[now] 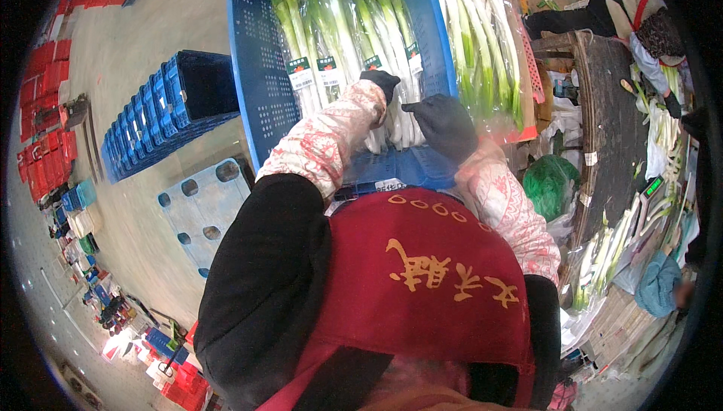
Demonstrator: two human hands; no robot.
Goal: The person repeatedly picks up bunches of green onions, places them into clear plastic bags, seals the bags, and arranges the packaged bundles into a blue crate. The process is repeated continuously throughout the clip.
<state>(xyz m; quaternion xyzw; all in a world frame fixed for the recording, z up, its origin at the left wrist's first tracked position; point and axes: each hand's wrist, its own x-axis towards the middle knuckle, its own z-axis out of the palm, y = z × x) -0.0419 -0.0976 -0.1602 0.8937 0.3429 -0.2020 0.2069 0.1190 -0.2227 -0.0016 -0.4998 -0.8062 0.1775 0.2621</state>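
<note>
Several clear plastic bags of leeks or large green onions (pixel 339 21) lie side by side in a blue perforated plastic crate (pixel 257 61), green leaves at the far end, white stalks towards me. The bags bear labels. My left hand (pixel 383 84), in a black glove, is curled over the bagged stalks beside a label; its fingertips are partly hidden, so its grip is unclear. My right hand (pixel 446 123), also black-gloved, is at the crate's near right part with one finger extended towards the stalks; whether it pinches film cannot be told.
More bagged leeks (pixel 480 44) lie on cardboard to the right of the crate. Stacked blue crates (pixel 147 123) and a pale blue plastic pallet (pixel 197 208) stand left. A dark worktable (pixel 615 129) is at right, with a co-worker (pixel 649 61) handling stalks and another person (pixel 658 284) nearby.
</note>
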